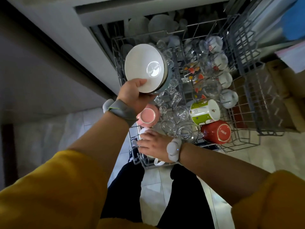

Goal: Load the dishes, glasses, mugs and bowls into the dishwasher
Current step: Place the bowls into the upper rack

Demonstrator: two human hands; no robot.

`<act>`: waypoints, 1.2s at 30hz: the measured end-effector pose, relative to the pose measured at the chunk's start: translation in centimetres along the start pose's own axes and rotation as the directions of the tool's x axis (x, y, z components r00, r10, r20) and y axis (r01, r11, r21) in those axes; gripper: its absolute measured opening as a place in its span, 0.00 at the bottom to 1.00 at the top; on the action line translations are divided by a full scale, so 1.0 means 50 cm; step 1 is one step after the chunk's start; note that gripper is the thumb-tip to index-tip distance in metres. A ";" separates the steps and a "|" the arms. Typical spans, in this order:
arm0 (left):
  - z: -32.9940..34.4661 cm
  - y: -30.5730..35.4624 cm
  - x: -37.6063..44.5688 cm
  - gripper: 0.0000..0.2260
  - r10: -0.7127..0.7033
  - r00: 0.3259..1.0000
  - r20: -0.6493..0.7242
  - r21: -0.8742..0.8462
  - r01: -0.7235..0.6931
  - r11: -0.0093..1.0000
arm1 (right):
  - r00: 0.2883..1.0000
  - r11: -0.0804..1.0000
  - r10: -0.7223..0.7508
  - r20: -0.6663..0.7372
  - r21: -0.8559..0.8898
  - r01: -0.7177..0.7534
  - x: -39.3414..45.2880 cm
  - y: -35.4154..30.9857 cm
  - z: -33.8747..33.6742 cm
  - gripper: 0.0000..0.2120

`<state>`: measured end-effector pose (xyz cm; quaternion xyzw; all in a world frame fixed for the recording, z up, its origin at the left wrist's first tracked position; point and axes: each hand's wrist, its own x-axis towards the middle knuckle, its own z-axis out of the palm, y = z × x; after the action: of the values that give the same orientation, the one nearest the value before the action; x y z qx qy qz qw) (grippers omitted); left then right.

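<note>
Evidently, a bowl was being brought to an upper rack already crowded with glasses and mugs.

Nearest, a white mug (145, 132) at the rack's (257, 141) front corner was covered by the right hand (152, 144), fingers curled over it. Beyond, the white bowl (145, 66), held tilted above the rack's left side, was pinched at its lower rim by the left hand (133, 93). Glazed, stiff and breakable, it was judged best held by the rim.
</note>
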<state>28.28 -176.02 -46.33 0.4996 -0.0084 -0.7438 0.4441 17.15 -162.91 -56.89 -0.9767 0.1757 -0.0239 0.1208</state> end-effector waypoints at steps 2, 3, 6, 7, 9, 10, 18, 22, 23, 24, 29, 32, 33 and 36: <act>-0.007 -0.006 0.007 0.09 -0.004 1.000 -0.022 0.019 0.005 1.000 | 1.000 1.000 0.012 0.015 -0.002 -0.012 0.006 -0.002 0.004 0.09; -0.012 -0.008 0.011 0.10 -0.008 0.999 -0.037 0.028 0.009 1.000 | 1.000 1.000 0.014 0.026 0.004 -0.014 0.012 -0.004 0.003 0.11; -0.028 -0.011 0.019 0.14 -0.025 0.998 -0.066 0.028 0.027 0.999 | 0.996 1.000 0.001 0.091 -0.006 0.000 0.030 -0.010 -0.002 0.14; -0.029 -0.013 0.019 0.16 -0.029 0.997 -0.077 0.029 0.032 0.999 | 0.994 0.999 -0.015 0.106 -0.033 0.019 0.033 -0.012 0.001 0.13; -0.031 -0.017 0.018 0.18 -0.037 0.995 -0.088 0.037 0.041 0.999 | 0.988 0.996 -0.049 0.143 -0.070 0.059 0.038 -0.011 0.009 0.11; -0.030 -0.017 0.018 0.18 -0.039 0.995 -0.089 0.042 0.043 0.998 | 0.983 0.994 -0.065 0.171 -0.077 0.079 0.039 -0.007 0.012 0.09; -0.017 -0.029 0.021 0.10 -0.037 0.993 -0.114 0.111 0.050 0.993 | 0.971 0.994 -0.098 0.218 -0.020 0.105 0.035 -0.002 -0.017 0.21; -0.025 -0.046 0.026 0.08 -0.070 0.987 -0.142 0.125 0.088 0.988 | 0.999 0.990 0.037 0.035 0.133 -0.041 0.009 -0.012 0.006 0.15; -0.027 -0.053 0.033 0.09 -0.080 0.984 -0.158 0.132 0.102 0.986 | 0.996 0.982 0.087 0.003 0.170 -0.086 -0.003 -0.006 0.009 0.15; -0.030 -0.059 0.038 0.11 -0.087 0.981 -0.173 0.136 0.111 0.984 | 0.990 0.967 0.138 -0.021 0.217 -0.131 -0.011 -0.001 0.004 0.17; -0.033 -0.075 0.038 0.11 -0.131 0.976 -0.173 0.166 0.160 0.973 | 0.627 0.658 0.719 -0.301 0.586 -0.473 -0.069 0.035 -0.078 0.08; -0.003 -0.071 0.042 0.10 -0.177 0.980 -0.086 0.193 0.191 0.963 | 0.000 0.069 0.997 -0.078 0.883 -0.464 -0.087 0.110 -0.152 0.07; 0.010 -0.072 0.045 0.12 -0.189 0.980 -0.063 0.215 0.199 0.956 | -0.081 -0.155 0.987 0.138 0.947 -0.282 -0.086 0.139 -0.175 0.09; 0.050 -0.093 0.045 0.17 -0.243 0.969 -0.041 0.306 0.243 0.920 | 0.203 -0.530 0.846 0.493 0.820 0.218 -0.084 0.193 -0.212 0.24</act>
<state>23.12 -175.80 -48.87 0.5610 -0.0622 -0.7819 0.2648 9.01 -172.64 -49.01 -0.1174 0.5791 -0.4362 0.6787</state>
